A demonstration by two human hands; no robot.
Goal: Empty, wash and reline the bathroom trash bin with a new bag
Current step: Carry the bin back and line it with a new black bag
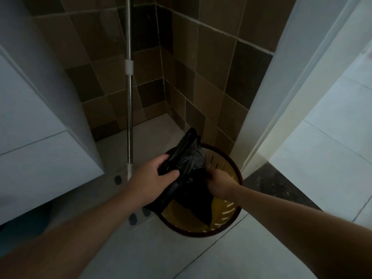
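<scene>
both hands were over the trash bin [237, 174], a round yellowish bin with a dark rim and slotted walls, which stood on the pale tiled floor [181, 258] in the corner next to a white door frame [271, 109]. the left hand [155, 178] gripped a black trash bag [188, 158] from its left side, thumb across the front of the plastic and fingers curled behind it. the right hand [218, 183] was closed on the same bag from the right, pinching a fold of it low over the bin's mouth. the bag was crumpled and only partly opened: its upper end stuck up above the rim at the far side, while its lower part hung down inside the bin, leaving bare yellow wall showing at the near and right sides. just left of the bin a metal mop handle [129, 109] rose upright from the floor against the brown tiled wall [201, 77]. a white cabinet [40, 117] filled the left side of the view.
</scene>
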